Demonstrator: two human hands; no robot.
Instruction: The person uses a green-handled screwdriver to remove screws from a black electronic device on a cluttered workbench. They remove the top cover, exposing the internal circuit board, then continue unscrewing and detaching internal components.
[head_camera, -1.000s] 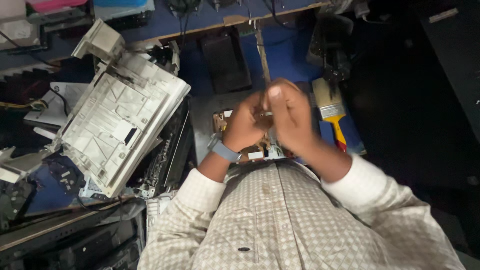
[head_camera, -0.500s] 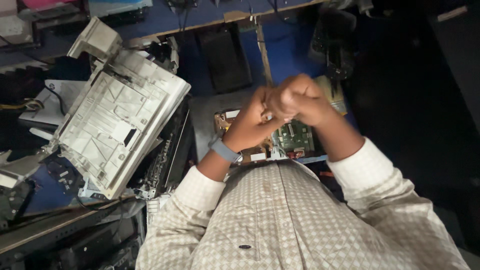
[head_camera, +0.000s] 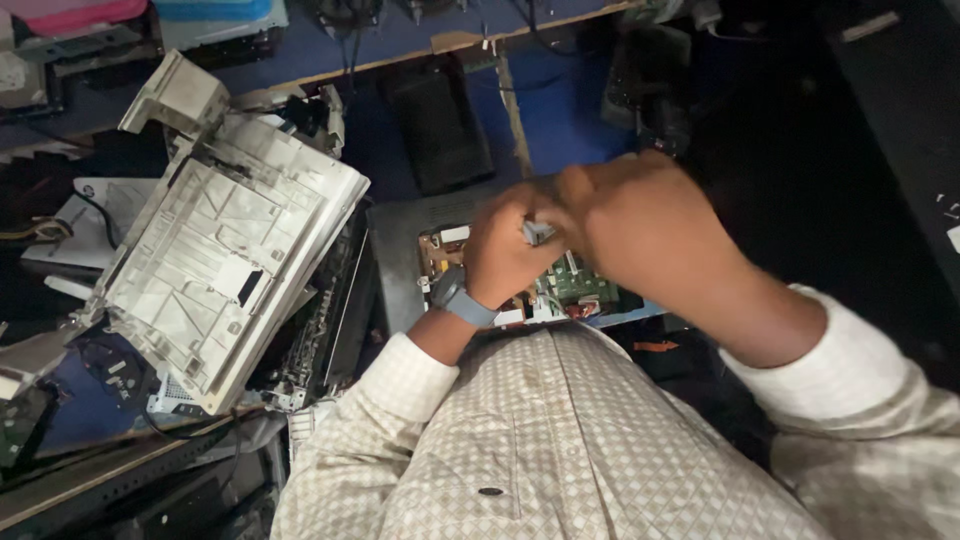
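Both hands, left hand (head_camera: 510, 250) and right hand (head_camera: 640, 225), close together on a small grey part (head_camera: 536, 232) above the circuit board (head_camera: 570, 285), white printer shell (head_camera: 215, 275) set aside left.

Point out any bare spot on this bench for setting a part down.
Only the blue bench top shows bare, between the black flat box and the dark clutter at right. Left is crowded: the white printer casing and parts.

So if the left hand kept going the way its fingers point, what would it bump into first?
Most likely the right hand, which already looks pressed against the left hand around a small grey part. Depth is hard to judge.
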